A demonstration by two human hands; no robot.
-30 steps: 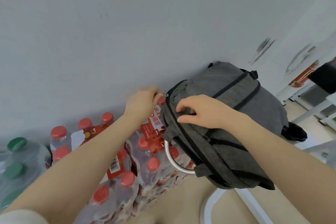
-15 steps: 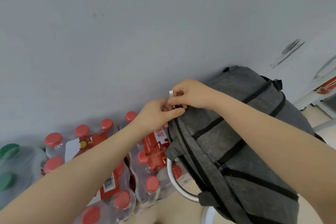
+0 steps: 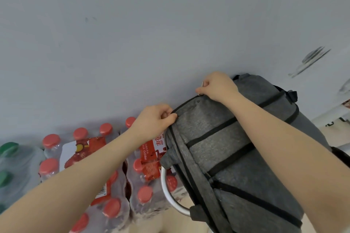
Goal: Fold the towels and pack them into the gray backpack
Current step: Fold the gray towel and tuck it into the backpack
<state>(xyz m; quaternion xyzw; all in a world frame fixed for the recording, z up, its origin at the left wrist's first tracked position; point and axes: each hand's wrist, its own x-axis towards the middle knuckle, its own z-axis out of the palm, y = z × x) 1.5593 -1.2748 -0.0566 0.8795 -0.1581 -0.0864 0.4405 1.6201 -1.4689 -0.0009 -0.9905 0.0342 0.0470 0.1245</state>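
Nearest to us, shrink-wrapped water bottles [image 3: 113, 185] with red caps stand packed on the floor at left, their film glossy and creased. Beside them a curved metal tube [image 3: 168, 193], smooth and bright, carries the gray backpack [image 3: 236, 157], which sits tilted against the wall [image 3: 132, 34].

The backpack is coarse woven fabric, rounded and full-bodied, crossed by black zipper bands. Our left hand [image 3: 153, 119] pinches the fabric edge at the zipper line, fingers curled. Farther on, our right hand [image 3: 217, 86] pinches a small metal zipper pull [image 3: 199, 91] at the top corner.

We judge the step in hand to be working the zipper, whether opening or closing we cannot tell. No towels are visible. The next move calls for steady tension from the left grip while the right draws the pull along the curved track.
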